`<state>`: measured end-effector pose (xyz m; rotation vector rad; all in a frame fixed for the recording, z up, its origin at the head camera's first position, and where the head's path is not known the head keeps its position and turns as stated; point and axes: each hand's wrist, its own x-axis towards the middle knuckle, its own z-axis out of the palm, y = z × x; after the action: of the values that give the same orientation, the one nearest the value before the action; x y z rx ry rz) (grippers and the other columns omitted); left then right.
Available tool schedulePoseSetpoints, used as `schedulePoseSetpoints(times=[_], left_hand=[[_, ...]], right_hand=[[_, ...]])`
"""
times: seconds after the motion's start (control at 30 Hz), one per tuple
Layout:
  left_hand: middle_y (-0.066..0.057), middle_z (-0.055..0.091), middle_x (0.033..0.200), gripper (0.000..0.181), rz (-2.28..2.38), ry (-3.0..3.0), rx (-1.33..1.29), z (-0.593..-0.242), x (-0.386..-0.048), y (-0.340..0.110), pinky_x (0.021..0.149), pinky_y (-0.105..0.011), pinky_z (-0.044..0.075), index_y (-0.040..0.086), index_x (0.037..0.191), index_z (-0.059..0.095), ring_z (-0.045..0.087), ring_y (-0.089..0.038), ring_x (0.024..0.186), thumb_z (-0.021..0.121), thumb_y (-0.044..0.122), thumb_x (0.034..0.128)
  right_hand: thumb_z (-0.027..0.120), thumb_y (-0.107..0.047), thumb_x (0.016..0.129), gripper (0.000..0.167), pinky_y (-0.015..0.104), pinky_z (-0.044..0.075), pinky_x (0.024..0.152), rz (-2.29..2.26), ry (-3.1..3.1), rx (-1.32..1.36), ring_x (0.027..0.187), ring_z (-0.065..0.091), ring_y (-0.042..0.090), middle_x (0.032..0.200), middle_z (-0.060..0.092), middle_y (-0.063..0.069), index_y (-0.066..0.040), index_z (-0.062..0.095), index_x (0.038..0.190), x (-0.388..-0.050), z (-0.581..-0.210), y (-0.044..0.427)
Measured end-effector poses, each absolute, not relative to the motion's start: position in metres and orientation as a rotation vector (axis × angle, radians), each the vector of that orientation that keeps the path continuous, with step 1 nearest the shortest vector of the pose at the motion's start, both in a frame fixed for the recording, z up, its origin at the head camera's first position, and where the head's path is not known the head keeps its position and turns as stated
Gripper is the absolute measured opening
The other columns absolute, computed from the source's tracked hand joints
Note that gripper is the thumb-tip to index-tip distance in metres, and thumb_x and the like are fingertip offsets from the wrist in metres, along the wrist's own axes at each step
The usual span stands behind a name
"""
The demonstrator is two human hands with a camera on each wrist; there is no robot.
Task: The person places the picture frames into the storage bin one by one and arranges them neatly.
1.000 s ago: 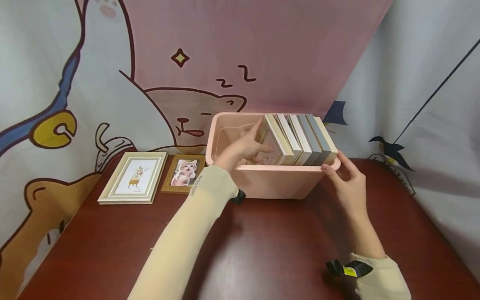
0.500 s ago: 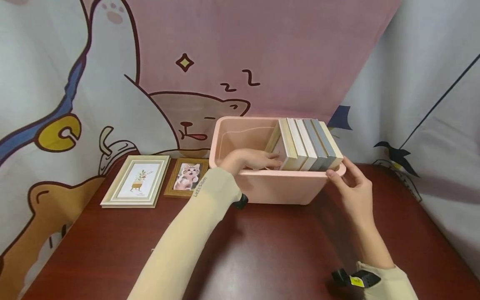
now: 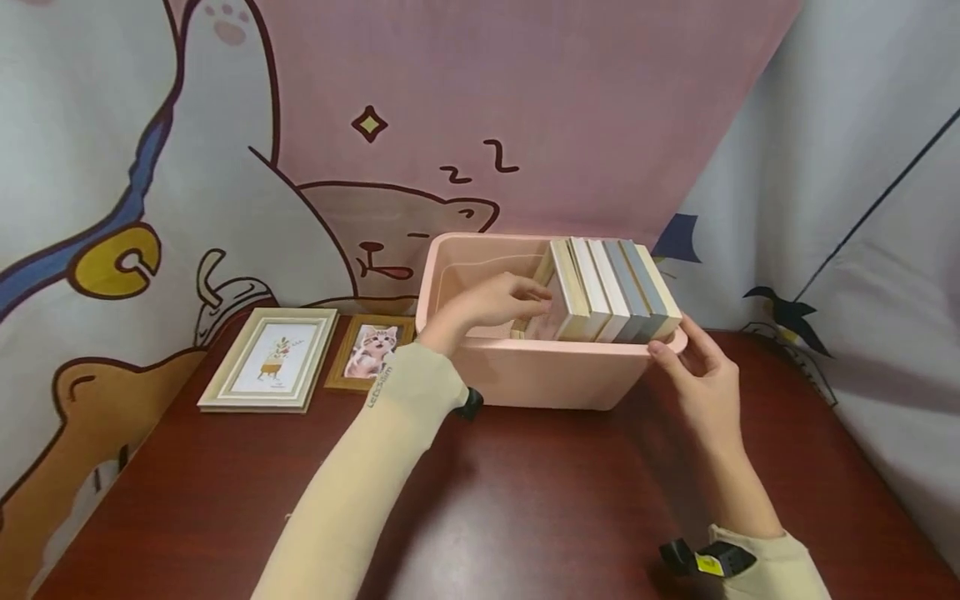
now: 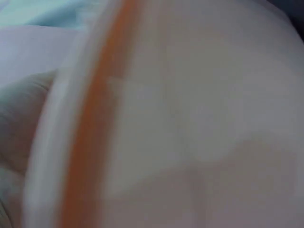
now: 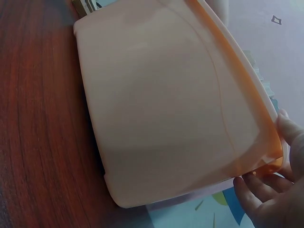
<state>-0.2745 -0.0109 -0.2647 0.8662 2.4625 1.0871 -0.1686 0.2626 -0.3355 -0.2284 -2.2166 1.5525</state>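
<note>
A pink plastic bin (image 3: 555,375) holds several picture frames (image 3: 609,287) standing on edge in a row, packed toward its right end. Cream, white and grey edges face up. My left hand (image 3: 498,300) reaches over the front rim into the left part of the bin, its loosely bent fingers beside the leftmost cream frame (image 3: 572,304). Whether they touch it, I cannot tell. With thumb and fingers, my right hand (image 3: 705,379) grips the rim at the bin's right front corner; the right wrist view shows the hand (image 5: 278,185) around that corner. The left wrist view is blurred.
Left of the bin, a cream picture frame (image 3: 270,360) and a smaller brown wooden frame (image 3: 343,371) with a kitten picture lie flat on the dark red table (image 3: 510,492). A printed cartoon curtain (image 3: 585,108) hangs close behind the bin.
The frames in the bin have gone from slightly fanned out to closer together. My left hand dipped lower into the bin, then rose a little. My right hand keeps its grip on the corner.
</note>
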Motion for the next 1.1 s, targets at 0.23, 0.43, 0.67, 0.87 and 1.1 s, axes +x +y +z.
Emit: schedulePoseSetpoints(times=[0.23, 0.43, 0.67, 0.87, 1.1], left_hand=[[-0.011, 0.065, 0.135, 0.040, 1.389, 2.547, 0.851, -0.230, -0.260, -0.073, 0.106, -0.037, 0.050, 0.009, 0.136, 0.061, 0.062, -0.023, 0.123, 0.062, 0.021, 0.0981], [-0.014, 0.067, 0.131, 0.042, 1.624, 2.671, 0.589, -0.228, -0.252, -0.153, 0.098, -0.038, 0.054, 0.013, 0.136, 0.060, 0.064, -0.028, 0.120, 0.063, 0.028, 0.0976], [-0.013, 0.058, 0.143, 0.051, 1.851, 2.591, 0.261, -0.271, -0.248, -0.214, 0.114, -0.044, 0.044, 0.011, 0.142, 0.053, 0.056, -0.027, 0.130, 0.058, 0.040, 0.0998], [0.001, 0.065, 0.130, 0.054, 2.015, 2.519, 0.071, -0.320, -0.257, -0.232, 0.115, -0.041, 0.043, 0.005, 0.145, 0.050, 0.061, -0.007, 0.116, 0.057, 0.036, 0.1011], [-0.015, 0.055, 0.144, 0.056, 2.062, 2.469, -0.133, -0.365, -0.265, -0.244, 0.117, -0.042, 0.040, 0.003, 0.147, 0.047, 0.058, -0.005, 0.116, 0.058, 0.032, 0.1006]], right_hand=[[0.073, -0.016, 0.091, 0.059, 0.000, 0.047, 0.081, 1.508, -2.218, -0.233, 0.106, 0.059, -0.014, 0.149, 0.054, 0.008, -0.022, 0.052, 0.146, -0.167, -0.336, 0.263], [0.073, -0.019, 0.091, 0.059, 0.000, 0.048, 0.079, 1.475, -2.243, -0.242, 0.101, 0.059, -0.018, 0.148, 0.055, 0.007, -0.023, 0.052, 0.146, -0.167, -0.336, 0.262], [0.073, -0.021, 0.091, 0.059, -0.001, 0.047, 0.080, 1.457, -2.261, -0.241, 0.102, 0.058, -0.017, 0.147, 0.055, 0.006, -0.022, 0.051, 0.146, -0.167, -0.336, 0.261], [0.073, -0.019, 0.092, 0.059, -0.001, 0.047, 0.080, 1.496, -2.249, -0.262, 0.103, 0.059, -0.017, 0.148, 0.055, 0.007, -0.022, 0.051, 0.147, -0.169, -0.338, 0.263], [0.073, -0.018, 0.091, 0.060, 0.000, 0.048, 0.080, 1.511, -2.240, -0.265, 0.102, 0.059, -0.016, 0.148, 0.054, 0.008, -0.021, 0.051, 0.147, -0.169, -0.337, 0.262]])
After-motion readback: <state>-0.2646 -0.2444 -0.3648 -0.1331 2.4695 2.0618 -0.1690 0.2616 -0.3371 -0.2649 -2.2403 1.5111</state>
